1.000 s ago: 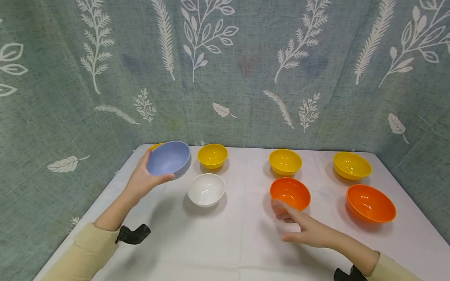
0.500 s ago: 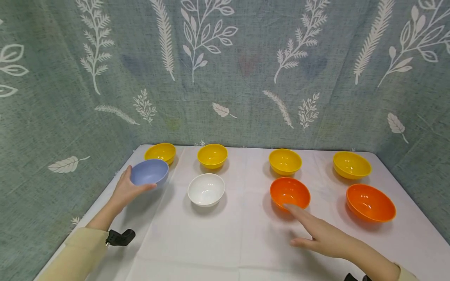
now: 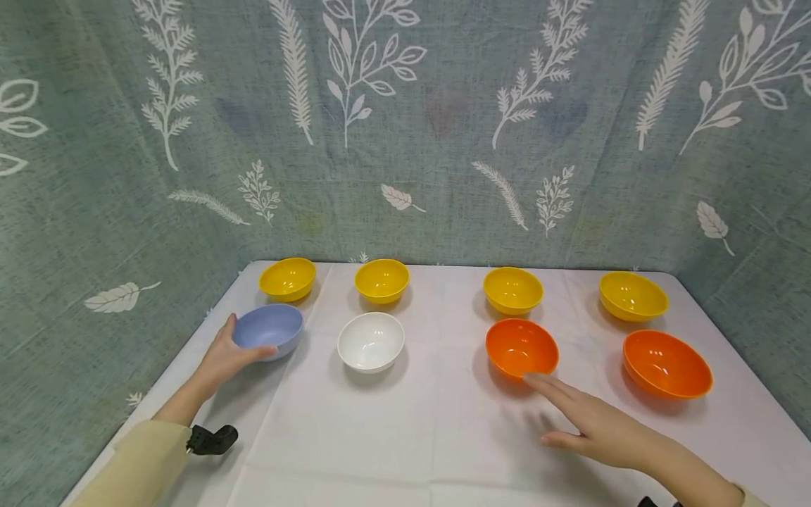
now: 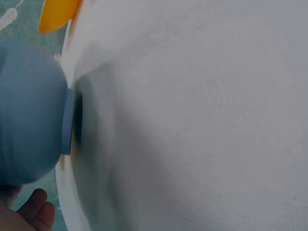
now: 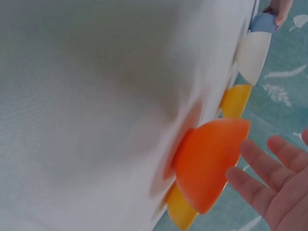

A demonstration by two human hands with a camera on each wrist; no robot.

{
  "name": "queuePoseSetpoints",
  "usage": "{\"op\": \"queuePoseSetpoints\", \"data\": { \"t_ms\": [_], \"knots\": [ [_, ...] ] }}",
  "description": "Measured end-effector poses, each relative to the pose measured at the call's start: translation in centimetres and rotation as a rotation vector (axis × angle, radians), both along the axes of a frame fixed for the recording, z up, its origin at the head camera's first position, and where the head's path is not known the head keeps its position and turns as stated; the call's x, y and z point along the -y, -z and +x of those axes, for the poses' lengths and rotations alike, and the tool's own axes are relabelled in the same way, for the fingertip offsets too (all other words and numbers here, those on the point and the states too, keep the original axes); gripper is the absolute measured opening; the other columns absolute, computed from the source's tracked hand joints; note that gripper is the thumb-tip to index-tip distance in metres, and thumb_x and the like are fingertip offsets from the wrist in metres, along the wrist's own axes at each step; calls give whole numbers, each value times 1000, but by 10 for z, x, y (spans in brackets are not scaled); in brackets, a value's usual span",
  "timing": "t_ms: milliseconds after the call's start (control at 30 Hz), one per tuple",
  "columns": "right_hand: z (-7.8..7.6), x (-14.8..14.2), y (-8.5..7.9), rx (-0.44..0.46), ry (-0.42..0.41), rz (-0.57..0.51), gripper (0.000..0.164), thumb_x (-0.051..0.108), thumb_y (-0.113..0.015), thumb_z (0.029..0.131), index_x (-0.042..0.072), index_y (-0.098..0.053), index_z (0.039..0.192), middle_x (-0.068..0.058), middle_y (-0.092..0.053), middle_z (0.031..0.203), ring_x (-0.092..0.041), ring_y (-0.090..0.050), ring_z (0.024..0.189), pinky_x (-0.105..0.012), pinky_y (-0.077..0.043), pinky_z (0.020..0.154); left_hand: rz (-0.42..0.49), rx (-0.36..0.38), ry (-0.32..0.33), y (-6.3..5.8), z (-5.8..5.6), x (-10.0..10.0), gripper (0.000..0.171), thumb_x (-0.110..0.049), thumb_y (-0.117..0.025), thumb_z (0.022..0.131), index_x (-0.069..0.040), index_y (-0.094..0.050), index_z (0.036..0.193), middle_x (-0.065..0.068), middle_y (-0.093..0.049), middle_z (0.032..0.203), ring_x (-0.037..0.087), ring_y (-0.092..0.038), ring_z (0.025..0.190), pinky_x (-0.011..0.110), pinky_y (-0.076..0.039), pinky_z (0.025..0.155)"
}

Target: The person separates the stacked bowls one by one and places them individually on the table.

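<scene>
A blue bowl (image 3: 269,331) is at the left of the table, gripped at its near left side by my left hand (image 3: 222,360), thumb along the near rim. In the left wrist view the bowl's foot (image 4: 68,122) is close over the white cloth, its shadow beside it. My right hand (image 3: 602,426) hovers with fingers spread and holds nothing. Its fingertips overlap the near edge of an orange bowl (image 3: 521,350) in the head view. The right wrist view shows those fingers beside the rim of the same orange bowl (image 5: 207,159).
A white bowl (image 3: 371,343) stands right of the blue one. Along the back are several yellow bowls, from the far left one (image 3: 288,279) to the far right one (image 3: 633,296). Another orange bowl (image 3: 668,364) sits at right. A patterned curtain (image 3: 443,211) encloses the table's back and sides.
My left hand has moved left, toward me and down with the blue bowl, uncovering the far left yellow bowl. My right hand has drawn back slightly to the right.
</scene>
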State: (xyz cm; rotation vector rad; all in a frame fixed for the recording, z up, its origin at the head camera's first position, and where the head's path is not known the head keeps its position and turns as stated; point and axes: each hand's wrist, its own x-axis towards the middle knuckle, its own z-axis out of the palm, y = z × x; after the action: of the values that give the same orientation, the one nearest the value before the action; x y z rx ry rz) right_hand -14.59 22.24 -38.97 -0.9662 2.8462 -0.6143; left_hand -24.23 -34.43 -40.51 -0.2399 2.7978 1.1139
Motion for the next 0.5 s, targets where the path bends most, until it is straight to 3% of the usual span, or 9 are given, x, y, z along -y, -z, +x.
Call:
{"op": "queuePoseSetpoints", "data": {
  "t_ms": [100, 233, 367, 500],
  "knots": [
    [-1, -2, -1, 40, 23, -1, 73, 50, -57, 84, 17, -30, 143, -5, -40, 141, -23, -47, 121, -45, -42, 95, -41, -23, 15, 3, 2, 2, 118, -51, -66, 77, 0, 19, 141, 34, 1, 145, 52, -15, 128, 65, -25, 98],
    [1, -6, -3, 11, 22, -9, 72, 49, -57, 84, 14, -31, 142, -6, -42, 140, -22, -51, 116, -44, -44, 93, -111, -68, 36, 4, 4, 3, 119, -50, -68, 75, 5, 15, 141, 34, -10, 143, 52, -15, 126, 67, -25, 95],
    [1, -9, -4, -13, -2, -19, 71, 47, -56, 85, 12, -30, 142, -8, -43, 138, -22, -56, 109, -42, -46, 90, -138, -89, 28, 4, 3, 2, 121, -53, -68, 74, 4, 15, 141, 33, -9, 144, 55, -9, 125, 70, -21, 93],
    [1, -11, -4, -3, -11, -30, 71, 46, -56, 86, 12, -28, 142, -8, -46, 134, -22, -56, 108, -39, -47, 89, -157, -79, 1, 3, -7, -2, 121, -58, -64, 74, 4, 15, 141, 35, -5, 144, 57, -9, 125, 70, -22, 93]
  ]
}}
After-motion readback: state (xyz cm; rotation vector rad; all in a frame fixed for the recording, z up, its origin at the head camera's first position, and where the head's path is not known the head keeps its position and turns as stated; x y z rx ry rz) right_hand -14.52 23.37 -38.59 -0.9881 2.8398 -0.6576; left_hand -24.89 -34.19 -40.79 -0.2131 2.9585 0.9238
